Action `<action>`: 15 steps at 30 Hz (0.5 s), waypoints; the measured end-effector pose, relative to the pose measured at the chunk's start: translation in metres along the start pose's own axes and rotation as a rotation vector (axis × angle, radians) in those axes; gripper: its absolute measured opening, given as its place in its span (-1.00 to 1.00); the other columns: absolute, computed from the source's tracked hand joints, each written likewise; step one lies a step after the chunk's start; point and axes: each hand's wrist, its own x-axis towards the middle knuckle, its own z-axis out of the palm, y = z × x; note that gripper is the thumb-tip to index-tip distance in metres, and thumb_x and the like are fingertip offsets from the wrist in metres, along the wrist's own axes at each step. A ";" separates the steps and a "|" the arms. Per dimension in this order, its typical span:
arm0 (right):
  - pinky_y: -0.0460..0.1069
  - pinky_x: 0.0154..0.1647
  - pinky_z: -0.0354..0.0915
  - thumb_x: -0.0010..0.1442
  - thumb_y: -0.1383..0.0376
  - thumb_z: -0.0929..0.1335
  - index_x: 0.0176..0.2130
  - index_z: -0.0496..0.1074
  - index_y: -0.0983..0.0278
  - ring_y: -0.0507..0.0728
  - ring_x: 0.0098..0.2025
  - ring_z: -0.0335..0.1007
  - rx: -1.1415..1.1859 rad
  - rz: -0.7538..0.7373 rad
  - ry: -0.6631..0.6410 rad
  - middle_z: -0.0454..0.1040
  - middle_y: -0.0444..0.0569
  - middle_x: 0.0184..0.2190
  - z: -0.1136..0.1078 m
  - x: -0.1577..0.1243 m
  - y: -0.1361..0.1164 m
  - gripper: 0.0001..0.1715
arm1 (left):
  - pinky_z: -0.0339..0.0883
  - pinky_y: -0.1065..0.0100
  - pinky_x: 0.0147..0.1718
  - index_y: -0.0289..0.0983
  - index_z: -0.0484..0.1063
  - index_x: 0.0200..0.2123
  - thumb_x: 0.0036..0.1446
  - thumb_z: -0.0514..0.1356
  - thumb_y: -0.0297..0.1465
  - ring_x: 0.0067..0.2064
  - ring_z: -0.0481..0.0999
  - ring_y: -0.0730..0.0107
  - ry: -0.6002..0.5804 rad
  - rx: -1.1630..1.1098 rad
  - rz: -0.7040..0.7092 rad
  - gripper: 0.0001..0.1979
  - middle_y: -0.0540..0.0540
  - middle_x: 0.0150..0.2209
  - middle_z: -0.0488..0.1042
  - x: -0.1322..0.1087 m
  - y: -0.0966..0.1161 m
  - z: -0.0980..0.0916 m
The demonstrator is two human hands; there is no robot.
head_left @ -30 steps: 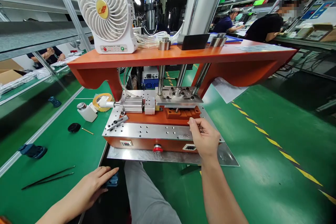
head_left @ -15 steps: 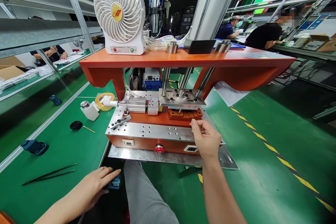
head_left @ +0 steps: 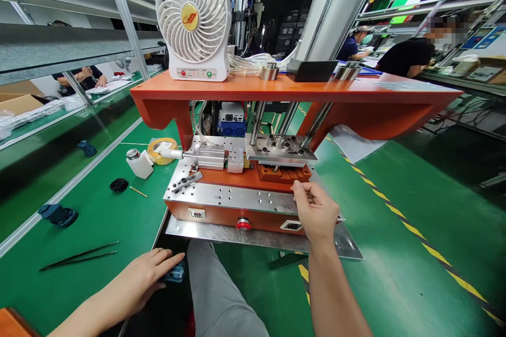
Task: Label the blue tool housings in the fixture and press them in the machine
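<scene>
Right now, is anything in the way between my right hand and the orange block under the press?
Nothing upright stands between them: your right hand is at the steel plate, just in front of the orange block. However, the metal press head hangs over the block, so it's in the way from above.

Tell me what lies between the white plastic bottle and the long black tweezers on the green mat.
In the head view, a round black disc and a thin wooden stick lie on the green mat between the bottle and tweezers.
</scene>
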 end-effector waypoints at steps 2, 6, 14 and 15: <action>-0.08 -0.53 0.12 0.31 0.04 0.36 -0.42 0.46 0.29 -0.02 -0.59 0.17 0.009 0.004 0.004 0.33 -0.19 -0.63 0.000 0.000 -0.001 -0.58 | 0.40 0.07 0.17 0.12 0.11 0.38 0.13 0.11 -0.60 0.21 0.46 0.06 -0.002 0.001 -0.005 -0.19 -0.06 0.24 0.44 0.000 0.000 -0.001; -0.09 -0.53 0.10 0.31 0.05 0.36 -0.41 0.47 0.29 -0.01 -0.59 0.19 0.027 0.001 0.001 0.34 -0.19 -0.62 0.000 0.000 -0.002 -0.59 | 0.39 0.09 0.17 0.11 0.13 0.38 0.12 0.10 -0.61 0.22 0.46 0.09 -0.016 0.001 -0.030 -0.19 -0.05 0.24 0.45 0.001 0.001 -0.003; -0.09 -0.52 0.12 0.33 0.05 0.34 -0.43 0.44 0.28 -0.01 -0.59 0.19 0.011 -0.018 -0.017 0.31 -0.20 -0.63 -0.002 0.000 -0.003 -0.58 | 0.46 0.18 0.10 0.17 0.12 0.38 0.09 0.13 -0.57 0.16 0.54 0.11 0.061 0.023 -0.005 -0.17 0.00 0.19 0.51 0.000 -0.014 0.010; -0.09 -0.51 0.12 0.34 0.06 0.33 -0.44 0.43 0.27 -0.02 -0.59 0.18 0.009 -0.023 -0.027 0.29 -0.21 -0.63 -0.002 0.000 -0.003 -0.58 | 0.49 0.20 0.06 0.20 0.10 0.38 0.10 0.13 -0.56 0.14 0.56 0.12 0.095 0.017 0.012 -0.17 0.02 0.18 0.52 0.000 -0.019 0.015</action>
